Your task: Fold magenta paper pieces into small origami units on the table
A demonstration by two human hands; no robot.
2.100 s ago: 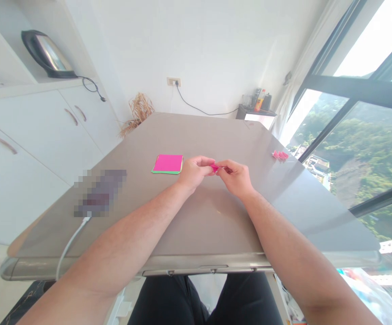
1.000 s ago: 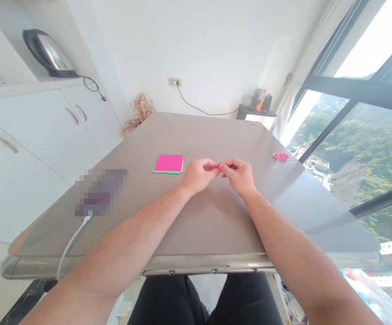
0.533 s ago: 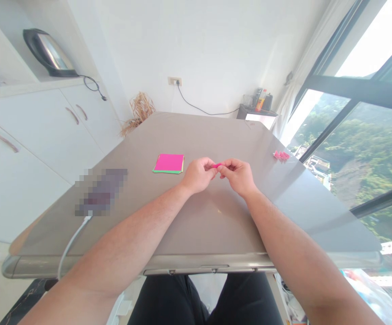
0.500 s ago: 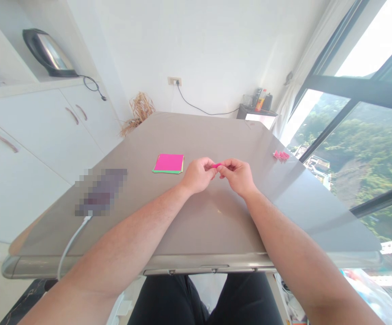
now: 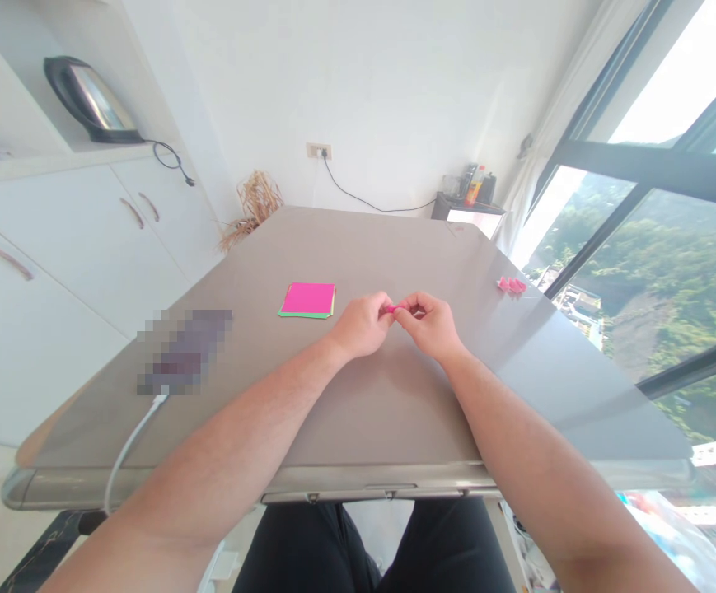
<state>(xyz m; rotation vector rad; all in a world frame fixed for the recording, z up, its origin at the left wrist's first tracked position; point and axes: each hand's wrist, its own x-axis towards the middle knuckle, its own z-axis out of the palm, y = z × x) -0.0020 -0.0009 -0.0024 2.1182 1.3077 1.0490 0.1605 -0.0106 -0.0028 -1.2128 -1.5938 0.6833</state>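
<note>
My left hand (image 5: 361, 323) and my right hand (image 5: 432, 324) meet over the middle of the grey table (image 5: 345, 395). Both pinch a small folded pink paper piece (image 5: 390, 309) between their fingertips; most of it is hidden by the fingers. A square stack of coloured paper (image 5: 307, 299), pink on top with green beneath, lies flat just left of my left hand. Small folded pink paper pieces (image 5: 512, 285) lie near the table's right edge.
A blurred object (image 5: 183, 350) with a white cable (image 5: 126, 449) lies at the table's left front. White cabinets (image 5: 73, 247) and a kettle (image 5: 89, 99) stand to the left. A large window (image 5: 660, 247) runs along the right. Bottles (image 5: 474, 183) stand on a far stand.
The pink piece shows less between my fingertips than two seconds ago. Both hands have stayed almost in place, fingers drawn closer together.
</note>
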